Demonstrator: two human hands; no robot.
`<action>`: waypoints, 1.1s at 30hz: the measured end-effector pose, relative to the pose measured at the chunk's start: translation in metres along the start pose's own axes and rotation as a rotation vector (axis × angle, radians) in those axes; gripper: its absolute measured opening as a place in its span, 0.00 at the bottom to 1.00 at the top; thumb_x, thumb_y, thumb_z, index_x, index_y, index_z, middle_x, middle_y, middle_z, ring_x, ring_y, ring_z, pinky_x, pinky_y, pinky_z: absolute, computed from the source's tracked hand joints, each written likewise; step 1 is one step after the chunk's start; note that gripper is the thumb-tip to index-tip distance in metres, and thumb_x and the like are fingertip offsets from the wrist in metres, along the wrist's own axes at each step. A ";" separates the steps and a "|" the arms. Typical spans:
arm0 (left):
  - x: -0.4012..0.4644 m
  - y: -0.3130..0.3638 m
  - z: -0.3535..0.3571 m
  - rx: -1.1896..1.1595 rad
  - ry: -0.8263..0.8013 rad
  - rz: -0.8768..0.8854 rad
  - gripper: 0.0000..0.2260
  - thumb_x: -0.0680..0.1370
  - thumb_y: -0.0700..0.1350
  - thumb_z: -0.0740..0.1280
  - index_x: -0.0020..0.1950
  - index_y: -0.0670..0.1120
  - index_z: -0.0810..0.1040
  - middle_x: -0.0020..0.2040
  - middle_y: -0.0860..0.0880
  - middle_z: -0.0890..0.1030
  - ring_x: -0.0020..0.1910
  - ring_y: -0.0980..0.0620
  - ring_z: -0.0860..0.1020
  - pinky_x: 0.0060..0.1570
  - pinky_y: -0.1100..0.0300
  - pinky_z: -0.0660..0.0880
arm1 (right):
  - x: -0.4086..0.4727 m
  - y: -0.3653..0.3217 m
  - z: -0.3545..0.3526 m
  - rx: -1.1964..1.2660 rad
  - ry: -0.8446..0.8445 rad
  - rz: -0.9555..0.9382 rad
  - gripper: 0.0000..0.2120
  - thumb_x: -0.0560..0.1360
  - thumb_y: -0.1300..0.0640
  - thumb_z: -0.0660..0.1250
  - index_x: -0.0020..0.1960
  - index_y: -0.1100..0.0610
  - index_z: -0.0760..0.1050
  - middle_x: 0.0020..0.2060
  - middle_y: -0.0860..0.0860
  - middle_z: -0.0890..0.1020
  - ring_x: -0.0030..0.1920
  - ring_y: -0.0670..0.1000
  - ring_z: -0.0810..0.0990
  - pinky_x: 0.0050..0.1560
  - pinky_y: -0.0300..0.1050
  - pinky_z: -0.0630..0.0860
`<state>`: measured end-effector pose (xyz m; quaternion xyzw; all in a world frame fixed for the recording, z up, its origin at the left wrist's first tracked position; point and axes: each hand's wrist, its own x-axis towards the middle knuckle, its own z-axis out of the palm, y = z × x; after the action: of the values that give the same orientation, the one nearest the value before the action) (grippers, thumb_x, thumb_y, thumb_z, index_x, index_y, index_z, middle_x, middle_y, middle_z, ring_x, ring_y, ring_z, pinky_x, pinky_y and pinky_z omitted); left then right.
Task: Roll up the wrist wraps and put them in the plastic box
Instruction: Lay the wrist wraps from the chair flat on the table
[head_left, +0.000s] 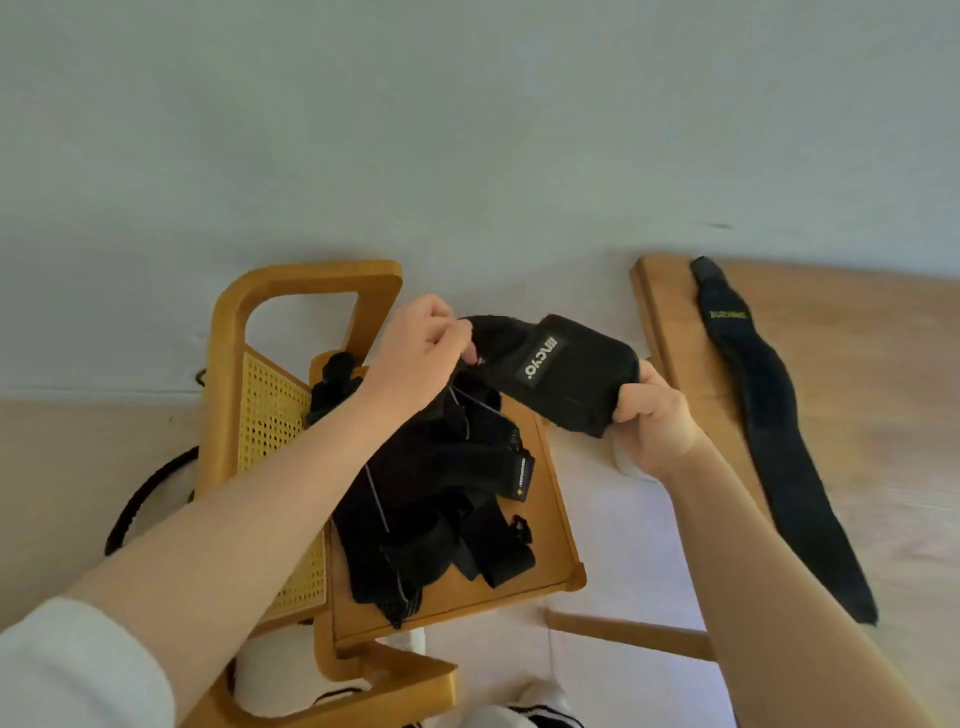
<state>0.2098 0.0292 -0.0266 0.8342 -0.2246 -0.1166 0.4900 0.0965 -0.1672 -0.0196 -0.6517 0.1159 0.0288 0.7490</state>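
Just one view here, a wide-angle cam on the person's head, pointing forward and steeply down. It sits close above both forearms, so the left hand (423, 345) and right hand (655, 418) land mid-frame. Under them you get a wooden chair (291, 291) seat, the tabletop (857, 415) running off right, wall up top. Edges bend noticeably.
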 end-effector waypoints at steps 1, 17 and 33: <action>0.001 0.015 -0.003 0.067 -0.011 0.045 0.15 0.79 0.44 0.62 0.33 0.50 0.77 0.40 0.54 0.69 0.41 0.65 0.69 0.41 0.70 0.62 | -0.004 -0.010 -0.004 0.027 -0.016 -0.008 0.13 0.50 0.56 0.63 0.31 0.63 0.76 0.29 0.60 0.74 0.31 0.63 0.71 0.33 0.41 0.68; -0.087 0.192 0.121 0.002 -0.966 -0.137 0.12 0.77 0.40 0.67 0.59 0.47 0.73 0.46 0.44 0.84 0.43 0.45 0.84 0.44 0.53 0.81 | -0.172 -0.041 -0.136 -0.550 -0.055 0.053 0.05 0.71 0.64 0.67 0.47 0.61 0.77 0.42 0.59 0.80 0.45 0.55 0.79 0.53 0.50 0.76; -0.157 0.245 0.266 -0.369 -0.911 -0.212 0.19 0.80 0.55 0.57 0.64 0.44 0.73 0.62 0.38 0.77 0.60 0.37 0.76 0.64 0.42 0.70 | -0.280 -0.042 -0.206 -0.125 0.443 -0.055 0.05 0.74 0.63 0.69 0.44 0.55 0.78 0.44 0.54 0.82 0.48 0.55 0.81 0.47 0.51 0.80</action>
<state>-0.1010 -0.2002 0.0521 0.6164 -0.3053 -0.5558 0.4668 -0.1954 -0.3457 0.0549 -0.6902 0.2575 -0.1281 0.6640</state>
